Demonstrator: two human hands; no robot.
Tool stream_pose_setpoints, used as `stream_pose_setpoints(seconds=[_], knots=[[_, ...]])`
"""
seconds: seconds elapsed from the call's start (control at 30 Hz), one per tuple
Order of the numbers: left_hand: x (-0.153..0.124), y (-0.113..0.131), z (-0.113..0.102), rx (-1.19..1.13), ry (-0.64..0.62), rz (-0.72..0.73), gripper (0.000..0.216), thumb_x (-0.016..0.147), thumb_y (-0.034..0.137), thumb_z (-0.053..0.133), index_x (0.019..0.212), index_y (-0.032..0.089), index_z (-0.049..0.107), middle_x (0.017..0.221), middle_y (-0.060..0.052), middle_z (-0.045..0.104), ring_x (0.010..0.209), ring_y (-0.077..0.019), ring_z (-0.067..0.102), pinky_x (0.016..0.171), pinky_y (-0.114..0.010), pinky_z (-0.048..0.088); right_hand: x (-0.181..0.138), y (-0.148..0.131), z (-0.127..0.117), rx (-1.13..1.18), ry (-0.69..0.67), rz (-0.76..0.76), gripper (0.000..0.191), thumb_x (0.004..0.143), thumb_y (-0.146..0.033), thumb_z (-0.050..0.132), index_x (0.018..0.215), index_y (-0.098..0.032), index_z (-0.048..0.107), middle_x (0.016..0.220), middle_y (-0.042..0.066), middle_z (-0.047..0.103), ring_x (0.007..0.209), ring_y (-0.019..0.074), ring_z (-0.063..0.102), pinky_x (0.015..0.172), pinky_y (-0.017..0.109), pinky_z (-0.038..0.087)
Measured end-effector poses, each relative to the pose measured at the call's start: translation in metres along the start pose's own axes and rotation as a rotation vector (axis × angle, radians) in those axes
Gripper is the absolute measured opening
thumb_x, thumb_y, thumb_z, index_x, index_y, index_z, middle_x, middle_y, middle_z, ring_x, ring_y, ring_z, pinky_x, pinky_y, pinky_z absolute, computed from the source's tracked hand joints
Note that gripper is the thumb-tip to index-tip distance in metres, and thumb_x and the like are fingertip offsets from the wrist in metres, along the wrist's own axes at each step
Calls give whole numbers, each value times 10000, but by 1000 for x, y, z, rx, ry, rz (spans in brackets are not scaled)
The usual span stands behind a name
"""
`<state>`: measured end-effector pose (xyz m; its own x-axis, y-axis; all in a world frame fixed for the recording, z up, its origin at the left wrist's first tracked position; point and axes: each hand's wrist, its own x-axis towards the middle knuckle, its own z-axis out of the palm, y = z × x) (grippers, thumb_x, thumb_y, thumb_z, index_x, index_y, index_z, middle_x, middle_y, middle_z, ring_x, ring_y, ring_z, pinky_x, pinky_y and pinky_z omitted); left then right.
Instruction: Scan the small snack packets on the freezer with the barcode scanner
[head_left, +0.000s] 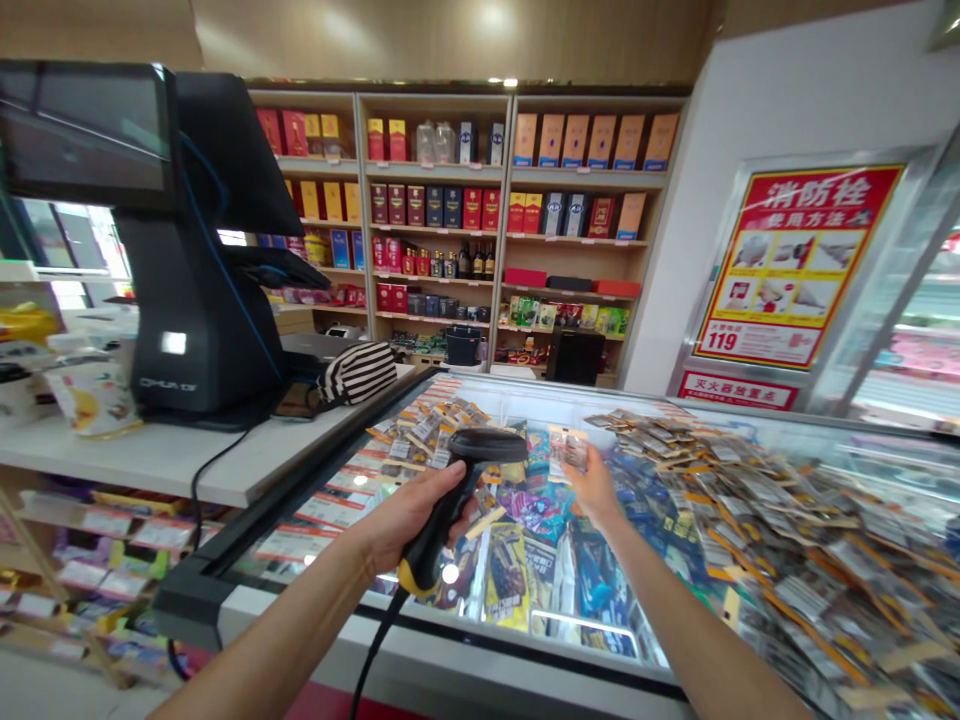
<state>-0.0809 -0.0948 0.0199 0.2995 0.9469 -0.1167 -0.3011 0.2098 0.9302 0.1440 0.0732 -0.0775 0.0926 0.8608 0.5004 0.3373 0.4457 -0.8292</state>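
Observation:
My left hand (414,515) is wrapped round the handle of a black and yellow barcode scanner (480,446), whose head points to the right. A cable runs down from its handle. Held between the fingers of my right hand (594,485) is a small packet (565,452) with printing on it, just in front of the scanner head. Both hands are above the glass top of a chest freezer (525,640). Similar small packets lie in a large pile (795,540) at the right, and a smaller pile (431,425) lies behind the scanner.
A checkout screen (187,300) stands on a white counter (225,465) at the left, beside a striped cloth item (358,373) and a paper cup (94,395). Shelves of boxed bottles (435,208) fill the back wall. Coloured bags (506,575) show through the freezer glass.

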Motion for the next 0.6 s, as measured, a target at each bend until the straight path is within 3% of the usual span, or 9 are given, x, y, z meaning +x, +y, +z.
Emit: stream_pose_setpoints(seconds=[0.27, 0.6], knots=[[0, 0, -3, -2, -63, 22, 301, 722, 398, 426, 815, 126, 516, 598, -4, 483, 436, -59, 415, 420, -190, 291, 3, 2, 1, -32, 4, -4, 402, 579, -273, 520, 963, -162, 471, 892, 70, 595, 804, 188, 545, 757, 331, 380], [-2, 5, -15, -8, 8, 17, 282, 718, 419, 419, 698, 144, 483, 609, 2, 480, 442, -57, 420, 423, -185, 290, 5, 3, 1, -56, 24, -2, 418, 576, -289, 509, 971, -163, 457, 871, 54, 591, 798, 197, 547, 745, 348, 395]])
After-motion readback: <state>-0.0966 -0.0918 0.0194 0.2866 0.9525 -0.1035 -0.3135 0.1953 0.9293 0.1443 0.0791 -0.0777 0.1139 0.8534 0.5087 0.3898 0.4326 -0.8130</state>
